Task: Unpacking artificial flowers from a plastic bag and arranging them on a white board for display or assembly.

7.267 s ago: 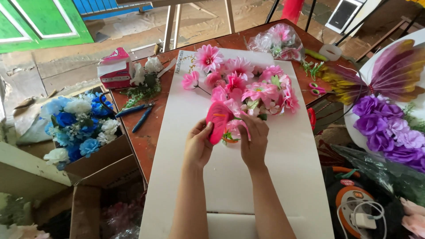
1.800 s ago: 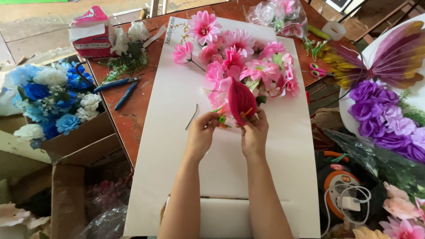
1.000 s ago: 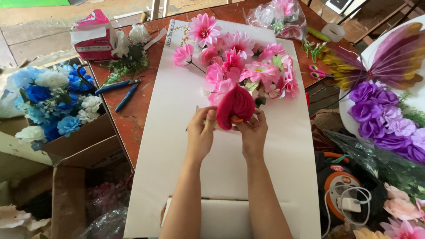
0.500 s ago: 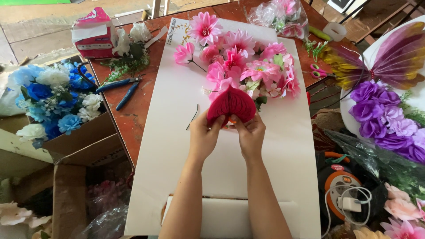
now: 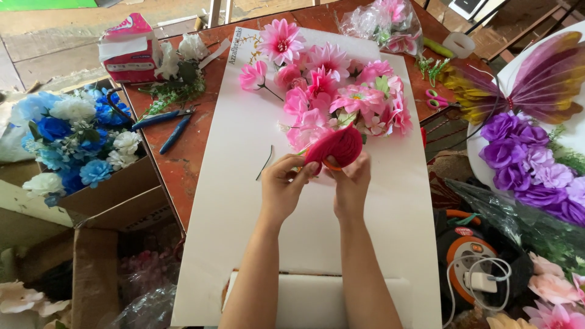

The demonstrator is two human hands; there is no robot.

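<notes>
A cluster of pink artificial flowers [image 5: 332, 91] already covers the upper part of the white foam board [image 5: 244, 201], which lies on the reddish-brown surface [image 5: 183, 152]. The lower half of the board is bare, so the arrangement looks, at a guess, less than half built.

Both hands meet at the lower edge of that cluster. The left hand [image 5: 283, 186] and the right hand [image 5: 352, 186] are clamped together on a deep pink flower [image 5: 335, 146], fingers pinching its underside, the petals domed upward (its stem is hidden by the fingers, so whether it is seated in the board cannot be told). A short dark wire piece [image 5: 265, 161] lies loose on the board just left of the hands.

Beside the board lie blue-handled pliers [image 5: 164, 119] and, further left, a box of blue and white flowers [image 5: 73, 140]. To the right sit purple flowers [image 5: 530, 164] below a large butterfly decoration [image 5: 530, 79].

Against the frame half a second before, the flower sits slightly higher and tilted more to the right, its petals rounder, and the left hand's fingers have moved further under it. The cluster, the wire and the tools lie as they did.
</notes>
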